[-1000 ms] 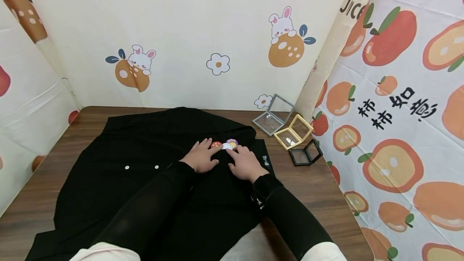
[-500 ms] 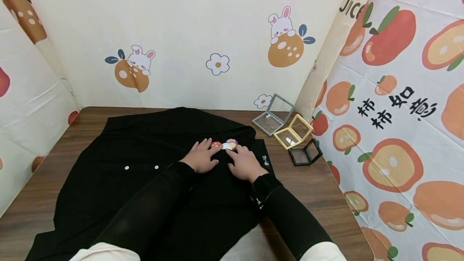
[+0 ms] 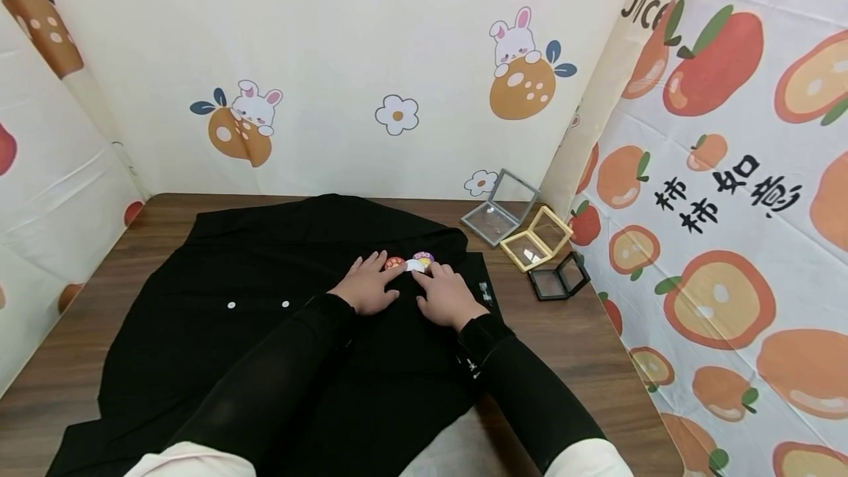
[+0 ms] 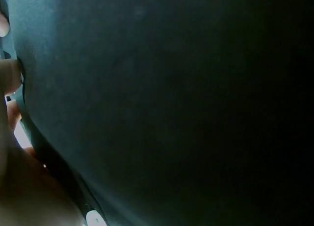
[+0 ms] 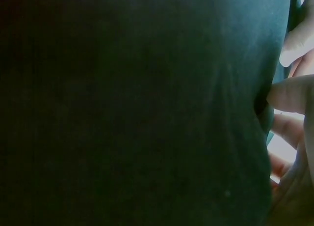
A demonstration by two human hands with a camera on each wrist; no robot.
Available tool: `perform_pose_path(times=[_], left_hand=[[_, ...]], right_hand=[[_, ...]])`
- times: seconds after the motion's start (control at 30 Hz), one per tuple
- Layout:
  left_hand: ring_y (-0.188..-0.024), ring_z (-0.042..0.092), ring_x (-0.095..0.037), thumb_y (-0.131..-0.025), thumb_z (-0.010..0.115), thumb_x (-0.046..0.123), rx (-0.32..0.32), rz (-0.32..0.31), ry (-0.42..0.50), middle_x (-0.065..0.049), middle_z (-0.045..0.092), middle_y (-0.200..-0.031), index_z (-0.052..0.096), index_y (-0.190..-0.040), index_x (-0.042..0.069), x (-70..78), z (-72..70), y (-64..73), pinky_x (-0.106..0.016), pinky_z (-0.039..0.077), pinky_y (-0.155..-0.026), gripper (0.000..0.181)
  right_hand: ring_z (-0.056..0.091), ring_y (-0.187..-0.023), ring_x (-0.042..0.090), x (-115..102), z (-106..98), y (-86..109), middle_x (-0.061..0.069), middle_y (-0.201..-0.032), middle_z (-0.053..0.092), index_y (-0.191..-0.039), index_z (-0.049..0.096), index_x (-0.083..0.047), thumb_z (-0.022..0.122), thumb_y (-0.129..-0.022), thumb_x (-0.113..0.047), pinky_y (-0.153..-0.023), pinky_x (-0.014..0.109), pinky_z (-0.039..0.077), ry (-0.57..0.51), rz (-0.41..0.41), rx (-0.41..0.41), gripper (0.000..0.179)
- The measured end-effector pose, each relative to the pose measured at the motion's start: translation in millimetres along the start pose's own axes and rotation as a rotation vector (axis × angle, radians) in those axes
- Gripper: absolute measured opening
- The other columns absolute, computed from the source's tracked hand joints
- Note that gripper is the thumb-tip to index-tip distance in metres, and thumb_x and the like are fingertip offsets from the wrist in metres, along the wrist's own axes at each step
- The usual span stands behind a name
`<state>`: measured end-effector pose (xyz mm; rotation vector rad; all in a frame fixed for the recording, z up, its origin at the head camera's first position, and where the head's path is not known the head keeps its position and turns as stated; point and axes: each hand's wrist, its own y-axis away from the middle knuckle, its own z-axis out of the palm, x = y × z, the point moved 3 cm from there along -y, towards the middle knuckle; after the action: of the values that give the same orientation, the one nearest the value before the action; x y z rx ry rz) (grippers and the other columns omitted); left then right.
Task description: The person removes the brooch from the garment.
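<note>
A black garment (image 3: 218, 359) lies spread over the table. Three small round badges sit together on its upper right part: a red badge (image 3: 394, 263), a white badge (image 3: 414, 266) and a purple-and-yellow badge (image 3: 424, 259). My left hand (image 3: 366, 289) rests on the cloth just left of them, fingers spread, the index fingertip at the white badge. From the right, my right hand (image 3: 450, 297) lies with its index fingertip at the white badge's near edge. Dark cloth fills most of both wrist views; a right thumb (image 5: 292, 94) touches it at the edge.
At the back right, a grey clear-sided case (image 3: 492, 222), a yellow case (image 3: 526, 250) and a black case (image 3: 551, 284) stand unfolded on the wooden table (image 3: 563, 359). Two white buttons (image 3: 285, 304) show on the garment. Printed cloth walls (image 3: 318, 131) enclose the back and sides.
</note>
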<state>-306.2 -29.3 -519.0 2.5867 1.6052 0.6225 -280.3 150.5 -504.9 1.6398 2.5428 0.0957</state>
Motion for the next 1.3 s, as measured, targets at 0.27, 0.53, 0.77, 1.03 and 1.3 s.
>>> perform_pose_path(times=[0.27,0.53,0.77,1.03,1.3], left_hand=[[-0.157,0.008,-0.034,-0.108,0.049,0.045,-0.012,-0.007,-0.005,-0.017,0.012,-0.171,0.03,-0.164,0.029,0.2,-3.4,1.3,-0.057,0.006,-0.124,0.062],[-0.157,0.009,-0.035,-0.108,0.051,0.043,-0.023,-0.008,-0.004,-0.019,0.013,-0.17,0.03,-0.165,0.028,2.9,-8.1,4.4,-0.057,0.007,-0.124,0.063],[-0.157,0.009,-0.036,-0.108,0.051,0.044,-0.023,-0.004,-0.014,-0.019,0.014,-0.17,0.029,-0.165,0.027,3.8,-8.2,4.1,-0.058,0.008,-0.124,0.063],[-0.157,0.009,-0.035,-0.108,0.05,0.044,-0.014,-0.012,-0.028,-0.019,0.014,-0.17,0.029,-0.165,0.028,0.7,-3.7,1.2,-0.058,0.008,-0.124,0.063],[-0.157,0.009,-0.034,-0.108,0.049,0.045,-0.002,-0.018,-0.021,-0.018,0.014,-0.17,0.029,-0.165,0.029,2.7,1.5,-0.7,-0.056,0.007,-0.125,0.062]], right_hand=[[0.047,-0.119,0.027,-3.3,-6.1,-0.4,0.009,-0.141,0.05,-0.157,0.047,-0.021,0.056,-0.106,-0.035,-0.098,0.044,0.044,0.027,0.002,-0.014,0.054],[0.046,-0.119,0.026,-3.0,-4.8,-3.5,0.009,-0.144,0.048,-0.159,0.044,-0.024,0.054,-0.107,-0.037,-0.097,0.043,0.044,0.052,0.004,-0.035,0.055],[0.045,-0.128,0.028,-3.6,-5.5,-3.5,0.01,-0.151,0.045,-0.16,0.042,-0.024,0.053,-0.107,-0.038,-0.102,0.045,0.044,0.059,0.004,-0.051,0.055],[0.045,-0.13,0.03,-3.6,-0.5,-1.8,0.011,-0.152,0.045,-0.16,0.042,-0.022,0.053,-0.107,-0.037,-0.103,0.047,0.044,0.053,-0.015,-0.016,0.056],[0.039,-0.14,0.03,7.6,12.1,0.1,0.009,-0.157,0.041,-0.162,0.036,-0.024,0.054,-0.107,-0.038,-0.11,0.05,0.039,0.016,-0.027,-0.029,0.06]])
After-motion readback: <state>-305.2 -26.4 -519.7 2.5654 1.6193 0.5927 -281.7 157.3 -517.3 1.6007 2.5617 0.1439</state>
